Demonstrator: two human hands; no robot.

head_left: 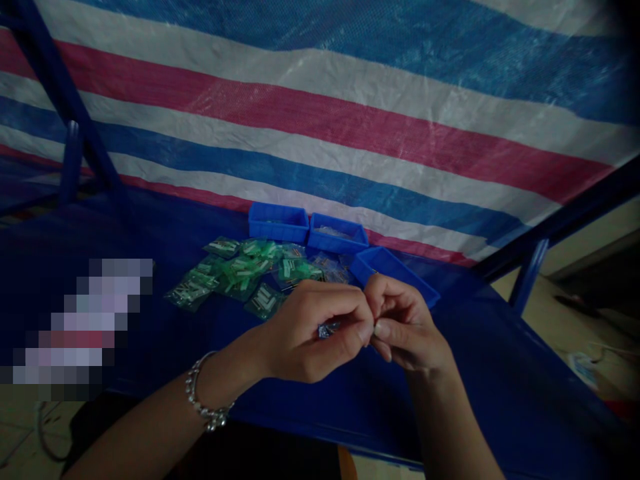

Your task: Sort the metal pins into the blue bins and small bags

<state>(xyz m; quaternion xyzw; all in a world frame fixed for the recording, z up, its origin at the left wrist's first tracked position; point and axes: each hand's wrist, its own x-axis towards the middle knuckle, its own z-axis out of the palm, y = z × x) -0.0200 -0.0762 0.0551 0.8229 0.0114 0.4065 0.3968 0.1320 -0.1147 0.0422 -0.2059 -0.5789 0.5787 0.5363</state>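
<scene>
My left hand, with a silver bead bracelet at the wrist, is closed in a pinch above the blue table. Its fingertips meet those of my right hand, which is pinched as well. Whatever sits between the fingertips is too small or too hidden to name. Through the gap in my left hand a small shiny silvery patch shows; I cannot tell whether it is held or lies below. Just beyond my hands lies a pile of small clear and green plastic bags with slim pale pieces inside.
Three blue bins, a left one, a middle one and a right one, stand behind the pile. A striped tarp hangs at the back between blue metal posts. A blurred-out item lies on the table at left.
</scene>
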